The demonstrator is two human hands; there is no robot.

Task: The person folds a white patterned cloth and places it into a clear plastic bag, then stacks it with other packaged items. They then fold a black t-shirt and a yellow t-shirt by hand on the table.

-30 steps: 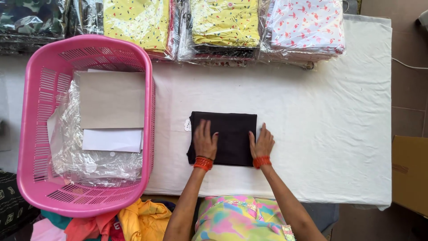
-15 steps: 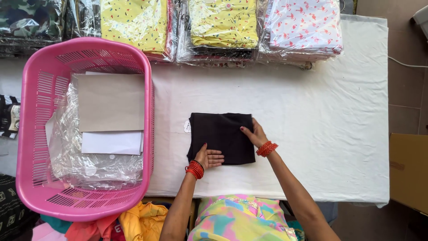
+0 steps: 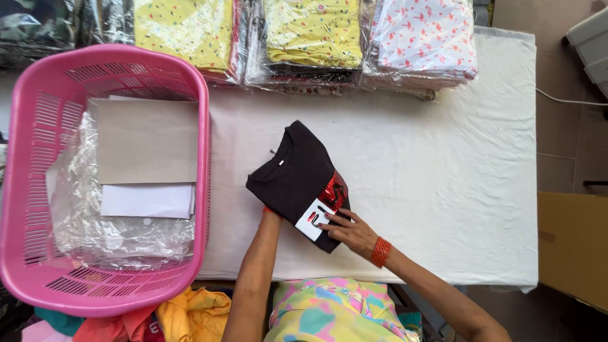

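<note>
A folded black T-shirt point(image 3: 291, 174) with a red and white print on its front is tilted up above the white-covered table point(image 3: 430, 190), collar toward the far left. My left hand point(image 3: 268, 211) is under the shirt's near edge, mostly hidden by the cloth. My right hand point(image 3: 352, 231) grips the shirt's near right corner, fingers on the print. Both wrists wear orange-red bangles.
A pink plastic basket point(image 3: 25, 190) at the left holds cardboard sheets, white paper and clear plastic bags. Stacks of bagged folded clothes point(image 3: 310, 38) line the table's far edge. A cardboard box point(image 3: 573, 247) stands at the right; coloured clothes point(image 3: 190, 313) lie below the basket.
The shirt lay flat, plain side up, under both hands. It has been lifted, turned over and rotated, and the printed front now shows.
</note>
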